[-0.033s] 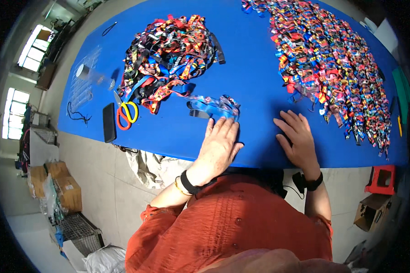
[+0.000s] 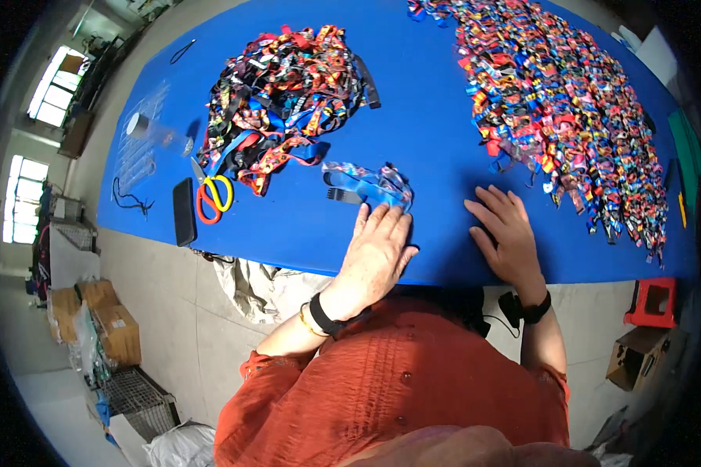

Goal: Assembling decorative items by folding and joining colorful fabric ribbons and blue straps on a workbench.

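My left hand (image 2: 375, 251) lies flat with fingers stretched out, its fingertips against the near edge of a folded blue patterned strap (image 2: 370, 184). A black comb-like end piece (image 2: 343, 195) sticks out at the strap's left. To the right, my right hand (image 2: 508, 240) has its fingers spread and holds nothing. It is over the blue table (image 2: 424, 132), next to its own shadow; whether it touches the surface I cannot tell. A loose heap of colourful straps (image 2: 284, 101) lies beyond my left hand. Many small bundled straps (image 2: 557, 117) are laid out in rows at the right.
Scissors with red and yellow handles (image 2: 213, 204) and a black phone (image 2: 184, 212) lie near the left edge. Farther left are a clear plastic bottle (image 2: 160, 132) and a black cord (image 2: 130, 200). A yellow-and-black cutter (image 2: 682, 208) is at the far right. A red stool (image 2: 651, 302) stands below.
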Tool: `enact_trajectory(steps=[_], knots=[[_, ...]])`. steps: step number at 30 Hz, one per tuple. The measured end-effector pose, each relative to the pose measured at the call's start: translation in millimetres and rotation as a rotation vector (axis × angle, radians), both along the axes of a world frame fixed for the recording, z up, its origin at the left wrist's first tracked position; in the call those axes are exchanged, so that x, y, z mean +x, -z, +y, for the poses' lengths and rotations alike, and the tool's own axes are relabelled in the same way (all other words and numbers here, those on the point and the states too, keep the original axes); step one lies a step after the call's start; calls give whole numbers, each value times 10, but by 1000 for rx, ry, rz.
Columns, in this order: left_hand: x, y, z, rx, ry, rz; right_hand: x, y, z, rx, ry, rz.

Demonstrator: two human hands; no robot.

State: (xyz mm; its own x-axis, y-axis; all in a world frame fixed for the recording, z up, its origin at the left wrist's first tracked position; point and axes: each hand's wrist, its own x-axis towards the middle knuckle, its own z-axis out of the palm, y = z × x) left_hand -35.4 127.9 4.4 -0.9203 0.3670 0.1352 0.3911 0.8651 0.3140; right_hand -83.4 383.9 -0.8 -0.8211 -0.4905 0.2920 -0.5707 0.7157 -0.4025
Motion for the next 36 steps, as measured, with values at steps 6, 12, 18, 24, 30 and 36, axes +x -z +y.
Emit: enact_trajectory(steps=[6, 12, 18, 24, 30, 36], knots=[[-7, -42, 123, 145, 67, 52, 17, 32, 7, 12, -2, 33], [-26, 2, 110, 146, 22, 71, 52, 54, -13, 60, 18, 77], [33, 48, 128, 97, 116, 159, 88, -59, -390, 4, -83, 36], [70, 19, 9, 118, 64, 135, 55, 32, -475, -36, -149, 95], [9, 10, -522, 55, -226, 257, 79, 90, -283, -86, -31, 125], [-64, 77, -1104, -44, -468, 305, 144, 40, -45, -66, 77, 118]])
